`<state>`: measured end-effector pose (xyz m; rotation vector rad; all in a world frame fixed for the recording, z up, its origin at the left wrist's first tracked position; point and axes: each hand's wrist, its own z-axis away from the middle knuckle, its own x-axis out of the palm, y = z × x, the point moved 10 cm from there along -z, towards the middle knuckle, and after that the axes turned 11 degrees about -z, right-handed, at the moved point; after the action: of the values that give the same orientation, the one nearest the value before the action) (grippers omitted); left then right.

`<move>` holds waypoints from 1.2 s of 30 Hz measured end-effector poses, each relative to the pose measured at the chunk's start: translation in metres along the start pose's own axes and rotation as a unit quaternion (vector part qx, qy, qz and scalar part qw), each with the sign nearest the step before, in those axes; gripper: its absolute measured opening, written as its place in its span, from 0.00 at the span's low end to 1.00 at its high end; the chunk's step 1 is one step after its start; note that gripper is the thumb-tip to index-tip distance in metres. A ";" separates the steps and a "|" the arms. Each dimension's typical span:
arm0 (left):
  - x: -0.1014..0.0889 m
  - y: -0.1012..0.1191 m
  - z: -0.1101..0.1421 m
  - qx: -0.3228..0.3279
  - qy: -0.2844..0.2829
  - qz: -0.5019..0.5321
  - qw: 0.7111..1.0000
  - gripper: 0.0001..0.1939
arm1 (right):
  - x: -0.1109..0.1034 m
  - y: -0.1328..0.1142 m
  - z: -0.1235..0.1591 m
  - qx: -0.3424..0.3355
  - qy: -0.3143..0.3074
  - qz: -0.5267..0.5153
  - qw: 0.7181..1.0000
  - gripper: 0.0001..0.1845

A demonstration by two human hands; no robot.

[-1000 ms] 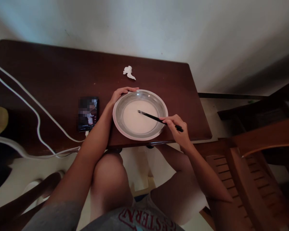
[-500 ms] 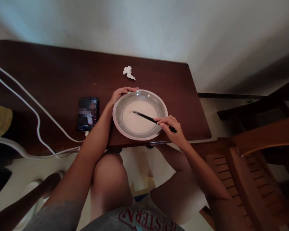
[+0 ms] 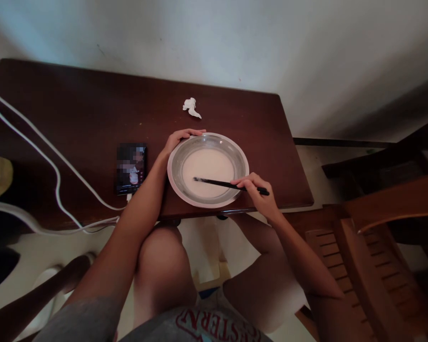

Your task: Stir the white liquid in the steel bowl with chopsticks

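A round metal bowl [image 3: 177,183] with a pale rim sits at the front edge of the table, partly filled with a milky white liquid [image 3: 210,164]. My left hand [image 3: 181,137] curves around its far left side, fingers along the rim, holding it. In my right hand [image 3: 258,189], closed above the near right rim, are black chopsticks [image 3: 221,183], held close together so that I cannot count them. Their tips, coated in white, dip into the liquid left of the bowl's middle.
Behind the bowl lies a crumpled white tissue [image 3: 191,108] on the dark wooden table [image 3: 257,123]. A phone [image 3: 131,168] with its screen lit lies left of my forearm, a white cable [image 3: 89,194] plugged in. Wooden chair [image 3: 345,256] at right; wall [image 3: 214,42] behind.
The chopstick tips have swept toward me and slightly left through the liquid. My right hand has shifted a little to the right; my left hand stays on the rim.
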<state>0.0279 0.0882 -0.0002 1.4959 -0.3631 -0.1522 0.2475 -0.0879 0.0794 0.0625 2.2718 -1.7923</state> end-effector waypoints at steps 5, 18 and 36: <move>0.001 0.001 0.001 0.002 -0.002 0.001 1.000 0.16 | -0.009 -0.007 -0.002 -0.039 0.030 0.079 0.996 0.11; 0.001 0.000 0.002 -0.005 -0.001 0.006 1.000 0.15 | 0.002 0.000 0.000 -0.003 -0.015 0.025 1.000 0.14; 0.002 0.002 0.003 -0.009 0.003 0.010 1.000 0.14 | 0.006 -0.004 -0.002 -0.026 -0.017 0.039 0.999 0.13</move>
<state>0.0285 0.0844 0.0019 1.4741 -0.3707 -0.1344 0.2408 -0.0876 0.0827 0.1089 2.2586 -1.6810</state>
